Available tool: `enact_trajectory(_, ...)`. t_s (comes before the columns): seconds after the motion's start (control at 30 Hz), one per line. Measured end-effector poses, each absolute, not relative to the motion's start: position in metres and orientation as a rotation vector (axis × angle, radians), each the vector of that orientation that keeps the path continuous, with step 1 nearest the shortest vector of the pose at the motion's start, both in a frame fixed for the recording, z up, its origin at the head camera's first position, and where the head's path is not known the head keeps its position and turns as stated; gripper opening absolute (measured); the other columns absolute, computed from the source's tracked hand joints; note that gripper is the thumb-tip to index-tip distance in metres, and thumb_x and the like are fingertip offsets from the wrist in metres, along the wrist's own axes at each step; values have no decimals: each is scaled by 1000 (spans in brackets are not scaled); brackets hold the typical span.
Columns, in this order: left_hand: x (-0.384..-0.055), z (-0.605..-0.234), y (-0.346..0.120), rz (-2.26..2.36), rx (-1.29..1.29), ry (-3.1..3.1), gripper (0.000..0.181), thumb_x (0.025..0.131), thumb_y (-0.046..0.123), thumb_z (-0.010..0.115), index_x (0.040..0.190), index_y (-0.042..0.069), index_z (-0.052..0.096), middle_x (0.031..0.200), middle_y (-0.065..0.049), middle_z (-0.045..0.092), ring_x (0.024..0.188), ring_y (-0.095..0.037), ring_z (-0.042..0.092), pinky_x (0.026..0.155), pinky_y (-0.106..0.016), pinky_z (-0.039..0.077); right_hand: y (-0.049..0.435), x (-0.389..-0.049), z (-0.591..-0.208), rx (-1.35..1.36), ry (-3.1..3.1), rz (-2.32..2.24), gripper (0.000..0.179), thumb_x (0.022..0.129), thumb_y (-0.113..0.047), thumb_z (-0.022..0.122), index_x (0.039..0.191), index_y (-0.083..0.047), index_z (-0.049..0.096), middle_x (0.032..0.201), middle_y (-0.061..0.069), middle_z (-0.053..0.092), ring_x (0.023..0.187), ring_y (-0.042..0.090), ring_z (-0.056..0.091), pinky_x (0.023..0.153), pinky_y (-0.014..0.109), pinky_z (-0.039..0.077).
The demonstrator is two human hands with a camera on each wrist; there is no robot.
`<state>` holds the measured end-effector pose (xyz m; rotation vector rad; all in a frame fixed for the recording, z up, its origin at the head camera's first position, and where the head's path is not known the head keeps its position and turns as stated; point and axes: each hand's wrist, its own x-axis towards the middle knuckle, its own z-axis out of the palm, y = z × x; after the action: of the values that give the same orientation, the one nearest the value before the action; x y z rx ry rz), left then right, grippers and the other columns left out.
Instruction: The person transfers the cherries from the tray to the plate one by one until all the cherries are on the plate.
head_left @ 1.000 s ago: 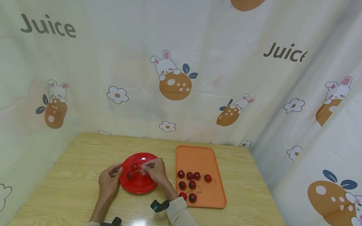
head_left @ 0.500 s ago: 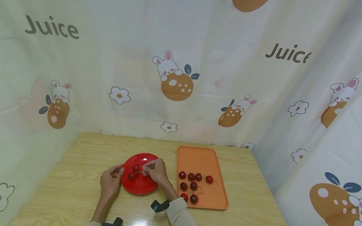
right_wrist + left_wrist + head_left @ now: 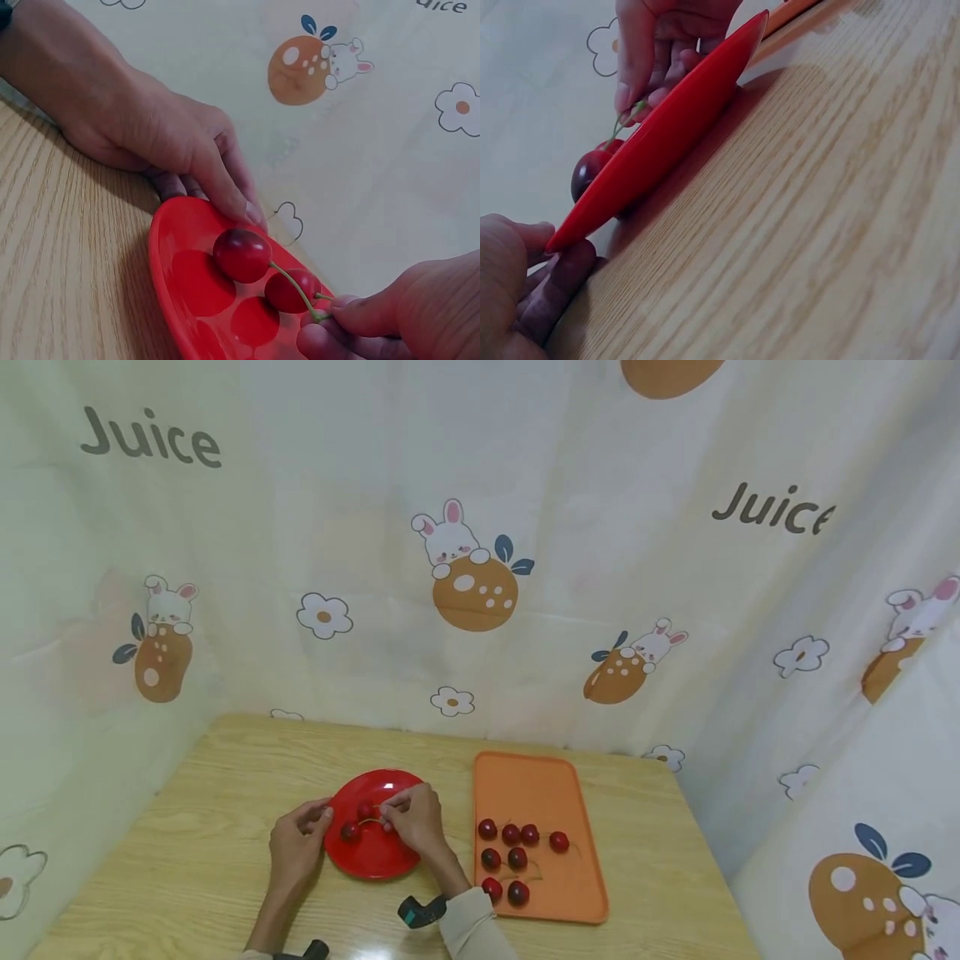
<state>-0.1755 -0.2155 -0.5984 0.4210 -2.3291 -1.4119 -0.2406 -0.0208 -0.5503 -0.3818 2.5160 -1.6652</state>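
at the left of the counter (image 3: 255, 760), over the red plate (image 3: 375, 862), the step in hand looks to be the handling of two stemmed cherries, judged to be either setting them down or adjusting how they lie. the right hand (image 3: 416, 817) pinches their green stems (image 3: 298, 286) between thumb and fingers, while the left hand (image 3: 295, 847) grips the plate's left rim, thumb above and fingers beneath. the darker cherry (image 3: 242, 255) sits nearer the left hand, and the redder cherry (image 3: 289, 290) is just beside it, closer to the right fingertips; both are inside the rim, between the hands, and neither fruit is itself touched by fingers. whether the plate bears their full weight, or the stems are joined, i cannot tell. the next move, as i judge it, calls for a light touch: if the stems are to be freed, the pinch should ease without dragging the fruit, and the left grip should hold the plate steady. to the right, apart from the plate, the orange tray (image 3: 525, 787) bears eight visible cherries (image 3: 517, 858), near the right forearm but touched by neither hand.
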Motion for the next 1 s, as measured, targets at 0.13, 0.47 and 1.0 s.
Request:
enact_trajectory(0.13, -175, -601, -215, -1409, 402, -2321, 23, 97, 20, 67, 118, 13, 73, 103, -11, 77, 71, -4, 64, 64, -19, 46, -21, -241, -553, -376, 2558, -1632, 5, 87, -4, 76, 83, -4, 80, 64, 1, 73, 53, 9, 67, 54, 19, 54)
enact_trajectory(0.47, -175, -601, -216, -1412, 390, -2307, 22, 97, 18, 68, 117, 11, 74, 102, -12, 78, 70, -3, 65, 64, -19, 47, -25, -240, -553, -447, 2728, -1425, 8, 88, -9, 76, 82, -9, 80, 61, -6, 69, 52, -1, 58, 52, 17, 48)
enact_trajectory(1.0, -177, -594, -216, -1407, 416, -2319, 23, 97, 21, 67, 118, 13, 73, 102, -10, 77, 69, -3, 63, 64, -19, 45, -28, -242, -547, -510, 2867, -1233, 6, 87, -17, 78, 83, -17, 82, 67, -12, 71, 60, -4, 53, 55, 18, 41)
